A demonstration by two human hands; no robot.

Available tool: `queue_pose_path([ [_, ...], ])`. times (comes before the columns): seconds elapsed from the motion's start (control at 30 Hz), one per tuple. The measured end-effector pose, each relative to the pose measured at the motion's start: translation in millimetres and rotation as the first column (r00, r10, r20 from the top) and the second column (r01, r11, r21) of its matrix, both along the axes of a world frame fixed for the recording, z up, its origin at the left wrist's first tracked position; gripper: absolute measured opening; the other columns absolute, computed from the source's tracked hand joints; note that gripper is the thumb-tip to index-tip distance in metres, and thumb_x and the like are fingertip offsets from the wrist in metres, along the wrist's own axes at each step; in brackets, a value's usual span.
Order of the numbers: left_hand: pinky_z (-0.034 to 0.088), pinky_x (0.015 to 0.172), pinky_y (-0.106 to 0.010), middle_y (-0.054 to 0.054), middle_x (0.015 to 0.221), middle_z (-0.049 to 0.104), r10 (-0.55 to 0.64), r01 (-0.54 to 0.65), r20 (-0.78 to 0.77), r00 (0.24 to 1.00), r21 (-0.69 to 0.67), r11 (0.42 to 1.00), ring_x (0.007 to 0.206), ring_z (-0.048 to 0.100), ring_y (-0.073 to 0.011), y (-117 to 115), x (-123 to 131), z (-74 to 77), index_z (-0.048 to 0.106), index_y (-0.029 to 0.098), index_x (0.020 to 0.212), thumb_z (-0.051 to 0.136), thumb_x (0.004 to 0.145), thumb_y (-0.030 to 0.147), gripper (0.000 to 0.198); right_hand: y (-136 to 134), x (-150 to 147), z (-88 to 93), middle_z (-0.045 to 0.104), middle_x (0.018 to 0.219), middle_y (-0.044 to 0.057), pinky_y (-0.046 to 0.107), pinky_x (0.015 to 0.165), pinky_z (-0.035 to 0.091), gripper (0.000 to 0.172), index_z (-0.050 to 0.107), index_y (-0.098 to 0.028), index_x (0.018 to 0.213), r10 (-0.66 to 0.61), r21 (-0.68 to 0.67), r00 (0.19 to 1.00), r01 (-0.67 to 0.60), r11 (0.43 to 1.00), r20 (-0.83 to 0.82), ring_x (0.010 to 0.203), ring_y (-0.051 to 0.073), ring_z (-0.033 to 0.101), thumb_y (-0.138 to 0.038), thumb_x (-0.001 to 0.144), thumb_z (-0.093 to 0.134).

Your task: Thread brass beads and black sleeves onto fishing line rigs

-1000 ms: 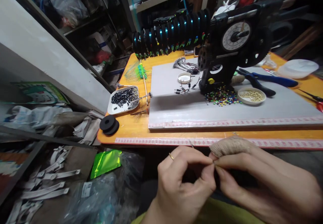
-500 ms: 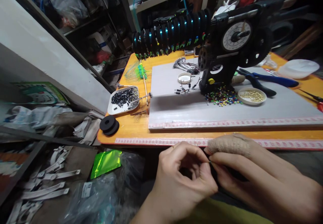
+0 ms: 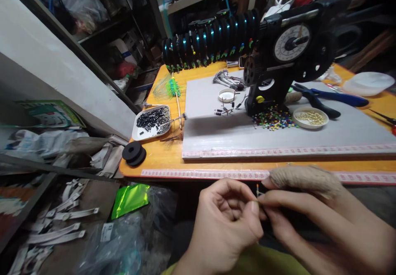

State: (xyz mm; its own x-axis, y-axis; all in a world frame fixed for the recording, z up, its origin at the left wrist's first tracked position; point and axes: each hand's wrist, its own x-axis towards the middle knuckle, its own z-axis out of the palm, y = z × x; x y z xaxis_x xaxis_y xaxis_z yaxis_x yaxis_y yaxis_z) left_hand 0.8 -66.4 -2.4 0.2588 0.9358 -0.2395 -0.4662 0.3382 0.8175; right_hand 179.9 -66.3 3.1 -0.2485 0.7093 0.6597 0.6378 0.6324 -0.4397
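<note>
Orange table (image 3: 165,155) beyond the hands (image 3: 227,225) (image 3: 318,209): black machine (image 3: 268,62) behind coloured beads (image 3: 274,119).

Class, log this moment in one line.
left hand: pinching | right hand: pinching | at fingertips: tiny orange-tipped piece | ahead: board, colored beads

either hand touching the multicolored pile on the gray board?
No, the left hand and right hand are together at a small orange-tipped piece, short of the multicolored pile on the gray board.
</note>
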Motion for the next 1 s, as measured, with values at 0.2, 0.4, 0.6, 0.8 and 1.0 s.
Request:
queue_pose_path([
  [0.2, 0.046, 0.055, -0.012, 0.001, 0.074, 0.073, 0.128, -0.091, -0.243, 0.961, 0.158, 0.983, 0.056, 0.057, -0.0046, -5.3, 3.0, -1.7, 0.078, 0.017, 0.086, 0.082, 0.083, 0.008, 0.011, -2.0, -6.0, 5.2, 0.062, 0.116, 0.003, 0.013, 0.095, 0.056, 0.017, 0.067, -0.021, 0.117, 0.044, 0.005, 0.998, -0.045, 0.999, 0.033, 0.102, 0.012, 0.063, -0.010, 0.106, 0.059],
  [0.4, 0.054, 0.058, -0.015, -0.001, 0.084, 0.077, 0.246, -0.118, -0.335, 0.910, 0.358, 0.926, 0.061, 0.066, -0.0073, -8.0, 1.6, 2.0, 0.083, 0.018, 0.087, 0.080, 0.089, 0.010, 0.009, -6.1, 1.6, -9.6, 0.067, 0.111, 0.003, 0.020, 0.087, 0.060, 0.009, 0.069, -0.024, 0.113, -0.031, -0.059, 0.999, 0.029, 0.998, -0.024, 0.094, 0.015, 0.067, -0.018, 0.107, 0.066],
  [0.6, 0.052, 0.049, -0.012, -0.002, 0.085, 0.080, 0.151, -0.151, -0.152, 0.977, 0.015, 0.988, 0.050, 0.064, -0.0038, -10.5, -2.2, 14.2, 0.075, 0.014, 0.081, 0.089, 0.088, 0.016, 0.016, -3.7, 7.0, -13.8, 0.070, 0.109, 0.004, 0.023, 0.080, 0.060, 0.008, 0.067, -0.026, 0.110, -0.036, -0.119, 0.997, 0.028, 0.992, -0.066, 0.094, 0.017, 0.070, -0.019, 0.106, 0.066],
  [0.8, 0.056, 0.061, -0.014, 0.001, 0.079, 0.080, 0.243, -0.105, -0.404, 0.882, 0.334, 0.937, 0.063, 0.069, -0.0086, -8.1, -5.0, 10.1, 0.083, 0.021, 0.096, 0.083, 0.083, 0.005, 0.021, -8.2, 7.2, -17.1, 0.070, 0.111, 0.004, 0.023, 0.080, 0.061, 0.007, 0.066, -0.027, 0.110, -0.011, -0.157, 0.998, 0.001, 0.988, -0.067, 0.097, 0.018, 0.071, -0.022, 0.107, 0.065],
  [1.0, 0.063, 0.068, -0.019, -0.001, 0.084, 0.083, 0.507, -0.023, -0.406, 0.760, 0.763, 0.646, 0.071, 0.077, -0.0135, -5.1, -2.9, 1.0, 0.080, 0.022, 0.095, 0.078, 0.085, -0.003, 0.027, -12.4, 5.6, -16.2, 0.069, 0.109, 0.001, 0.015, 0.086, 0.059, 0.006, 0.062, -0.028, 0.106, 0.063, -0.299, 0.985, -0.110, 0.948, -0.164, 0.102, 0.014, 0.069, -0.023, 0.110, 0.062],
])
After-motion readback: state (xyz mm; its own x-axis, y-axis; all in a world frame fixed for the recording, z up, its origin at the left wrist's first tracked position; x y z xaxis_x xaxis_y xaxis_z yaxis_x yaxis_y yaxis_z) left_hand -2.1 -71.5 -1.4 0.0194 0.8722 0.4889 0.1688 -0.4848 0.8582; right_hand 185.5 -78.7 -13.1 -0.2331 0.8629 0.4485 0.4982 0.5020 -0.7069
